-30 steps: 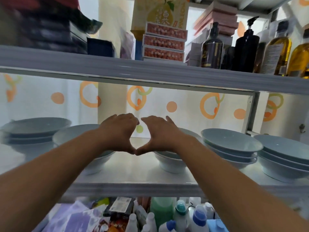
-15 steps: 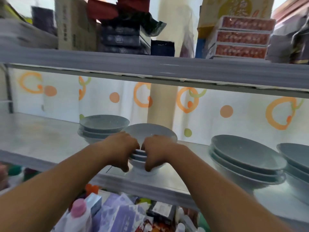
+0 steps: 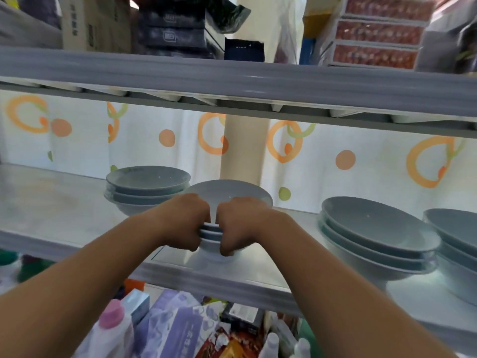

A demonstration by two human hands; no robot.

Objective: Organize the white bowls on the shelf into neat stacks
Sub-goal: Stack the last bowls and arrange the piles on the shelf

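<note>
At frame centre, left grip and right grip are both clasping the bowl stack between them, upright on the shelf (another stack is standing just left).

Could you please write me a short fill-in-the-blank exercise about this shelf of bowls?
1. The left hand and the right hand both grip the front stack of ____.
2. The shelf carries ____ stacks in view.
3. The curtain behind it bears rings coloured ____.
4. Below the shelf, the bottle has a ____ cap.
Missing words: bowls; four; orange; pink.
</note>
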